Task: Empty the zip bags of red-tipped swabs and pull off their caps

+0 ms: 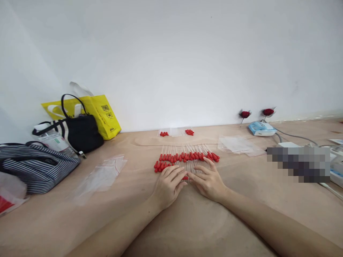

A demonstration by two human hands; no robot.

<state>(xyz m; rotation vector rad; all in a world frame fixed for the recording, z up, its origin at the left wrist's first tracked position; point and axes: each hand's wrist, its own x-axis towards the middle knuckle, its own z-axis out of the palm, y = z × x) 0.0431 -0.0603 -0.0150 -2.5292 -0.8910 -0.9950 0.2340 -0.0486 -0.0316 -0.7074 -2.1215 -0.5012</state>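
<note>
My left hand (169, 184) is curled over the near end of a group of clear droppers with red rubber bulbs. A red dropper bulb (185, 178) shows between its fingers and thumb. My right hand (210, 182) faces it with fingers apart, resting on the clear dropper tubes (191, 166). How many droppers lie beneath the fingers is hidden. Just beyond, a row of red-bulbed droppers (197, 156) lies with tubes pointing to the wall. A shorter row of red bulbs (160, 166) sits by my left fingers.
Near the wall lies a clear bag of droppers (177, 132). Flat plastic bags lie left (100, 175) and right (238, 144). A yellow bag (103, 116), black handbag (84, 132) and striped bag (43, 167) stand left. At right are a blue-and-white tissue pack (262, 129), cables and a blurred patch.
</note>
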